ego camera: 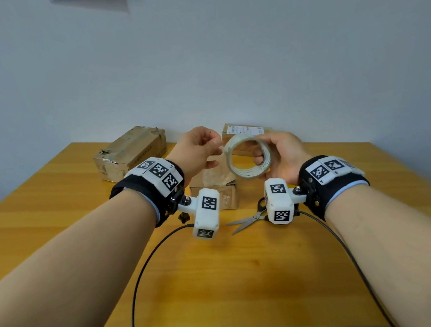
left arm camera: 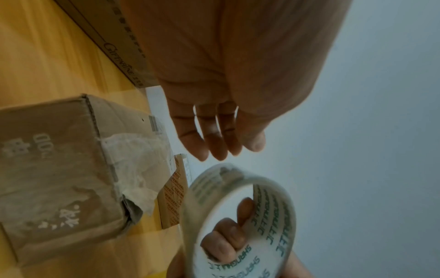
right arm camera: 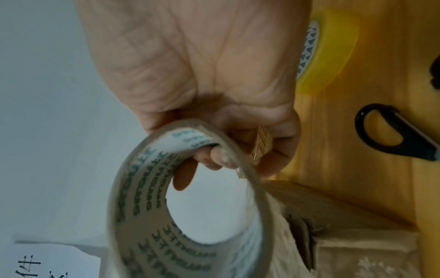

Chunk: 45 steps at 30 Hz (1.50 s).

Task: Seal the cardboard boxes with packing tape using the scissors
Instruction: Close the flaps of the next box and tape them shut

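Note:
My right hand (ego camera: 263, 149) holds a roll of clear packing tape (ego camera: 243, 174) upright above the table, with its fingers (right arm camera: 214, 156) hooked through the core. My left hand (ego camera: 214, 150) hovers at the roll's left edge; its fingers (left arm camera: 214, 148) are nearly straight and hold nothing. The tape roll (left arm camera: 271, 216) has green print inside its core. Scissors (ego camera: 249, 220) with black handles lie shut on the table below my right wrist. A small worn cardboard box (ego camera: 216, 189) sits under my hands, partly hidden by them.
A long cardboard box (ego camera: 131, 152) lies at the back left and a labelled box (ego camera: 243, 131) stands against the wall. A second, yellowish tape roll (right arm camera: 328, 52) rests on the wooden table (ego camera: 244, 277). Two wrist cables hang over the near edge.

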{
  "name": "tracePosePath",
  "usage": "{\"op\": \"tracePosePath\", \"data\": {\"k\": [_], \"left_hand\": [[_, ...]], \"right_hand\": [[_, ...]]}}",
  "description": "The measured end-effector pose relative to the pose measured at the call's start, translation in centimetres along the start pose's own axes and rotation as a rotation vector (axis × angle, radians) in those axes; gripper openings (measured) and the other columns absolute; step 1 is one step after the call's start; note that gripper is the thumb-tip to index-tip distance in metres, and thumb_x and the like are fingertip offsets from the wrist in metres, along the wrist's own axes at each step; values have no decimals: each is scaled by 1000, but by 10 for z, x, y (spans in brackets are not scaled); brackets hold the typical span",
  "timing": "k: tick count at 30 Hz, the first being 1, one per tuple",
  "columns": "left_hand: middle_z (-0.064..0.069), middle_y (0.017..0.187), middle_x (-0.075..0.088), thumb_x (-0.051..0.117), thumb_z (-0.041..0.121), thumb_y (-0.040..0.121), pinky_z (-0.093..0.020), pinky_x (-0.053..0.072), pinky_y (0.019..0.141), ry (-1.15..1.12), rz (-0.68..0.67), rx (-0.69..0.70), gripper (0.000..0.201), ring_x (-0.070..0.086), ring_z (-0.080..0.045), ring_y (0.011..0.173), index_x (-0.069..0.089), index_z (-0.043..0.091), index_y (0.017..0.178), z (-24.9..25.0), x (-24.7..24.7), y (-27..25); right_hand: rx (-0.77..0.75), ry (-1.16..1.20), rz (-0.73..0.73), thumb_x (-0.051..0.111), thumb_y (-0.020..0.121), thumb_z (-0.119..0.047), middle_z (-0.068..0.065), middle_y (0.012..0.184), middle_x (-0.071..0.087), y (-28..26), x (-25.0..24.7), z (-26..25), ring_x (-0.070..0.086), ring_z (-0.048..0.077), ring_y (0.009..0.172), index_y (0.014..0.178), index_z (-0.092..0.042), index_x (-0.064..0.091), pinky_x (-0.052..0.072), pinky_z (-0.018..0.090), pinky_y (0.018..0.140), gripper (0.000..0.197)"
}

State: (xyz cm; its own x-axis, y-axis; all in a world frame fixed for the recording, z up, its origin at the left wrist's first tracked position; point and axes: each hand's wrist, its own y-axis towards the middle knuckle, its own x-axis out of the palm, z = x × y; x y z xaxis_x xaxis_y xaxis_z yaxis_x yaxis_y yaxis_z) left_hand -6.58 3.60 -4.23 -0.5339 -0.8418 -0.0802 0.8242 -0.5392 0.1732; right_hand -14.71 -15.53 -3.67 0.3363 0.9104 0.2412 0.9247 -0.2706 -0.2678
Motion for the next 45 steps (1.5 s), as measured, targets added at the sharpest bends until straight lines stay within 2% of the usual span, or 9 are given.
{"op": "tracePosePath", "data": {"k": [3,7,11,14,19,25,31,36,45], "left_hand": [[-5,96,62,46,18,104,-31,57,70,-103,9,-124,15,63,-16,86,59,14,98,2,0,-1],[-7,94,62,39,16,106,-33,58,72,-221,-38,-231,25,62,-17,81,62,6,104,4,4,-2],[-9,91,62,34,10,107,-30,58,74,-293,-48,-270,30,62,-17,79,62,1,101,8,9,-1],[-8,91,62,37,7,105,-29,59,72,-294,-47,-321,26,61,-16,78,63,2,102,10,11,1],[-3,87,63,45,9,103,-29,56,70,-251,-36,-347,21,60,-13,75,66,5,107,11,12,1],[-5,91,65,51,8,101,-30,56,71,-247,4,-335,17,63,-15,79,67,7,103,10,12,-1],[-14,112,69,53,6,99,-29,55,68,-218,29,-333,17,65,-21,92,68,7,108,12,14,-4],[-9,97,71,58,6,96,-29,57,72,-186,69,-290,12,66,-19,81,69,8,100,15,14,-7],[-6,88,73,70,7,89,-29,58,71,-160,119,-263,7,71,-18,78,66,9,94,20,18,-7]], "right_hand": [[-82,36,-9,45,96,-14,3,84,59,0,-2,0,56,19,70,109,-17,64,53,45,80,23],[-168,73,-38,42,95,-11,9,105,60,-2,-3,-2,60,27,95,101,-16,61,53,51,85,21],[-268,65,-22,42,94,-8,8,96,63,-5,0,-4,63,22,80,91,-13,62,54,35,69,20],[-330,34,-15,41,95,-5,3,85,67,-7,1,-5,64,19,75,85,-12,61,53,29,62,23],[-381,-81,18,42,93,-5,2,83,62,-10,1,-4,60,17,76,80,-14,63,49,30,61,25],[-364,-106,-14,42,92,-5,2,81,64,-13,2,-3,61,18,76,76,-13,62,49,30,60,27],[-353,-139,-7,41,93,-4,0,76,63,-15,3,-4,61,14,68,76,-13,60,47,27,56,27],[-349,-173,-12,43,93,-6,3,82,63,-15,3,-6,63,16,73,78,-13,61,49,28,61,24],[-370,-231,1,44,91,-8,5,89,61,-17,1,-7,59,19,82,75,-16,63,48,31,64,26]]}}
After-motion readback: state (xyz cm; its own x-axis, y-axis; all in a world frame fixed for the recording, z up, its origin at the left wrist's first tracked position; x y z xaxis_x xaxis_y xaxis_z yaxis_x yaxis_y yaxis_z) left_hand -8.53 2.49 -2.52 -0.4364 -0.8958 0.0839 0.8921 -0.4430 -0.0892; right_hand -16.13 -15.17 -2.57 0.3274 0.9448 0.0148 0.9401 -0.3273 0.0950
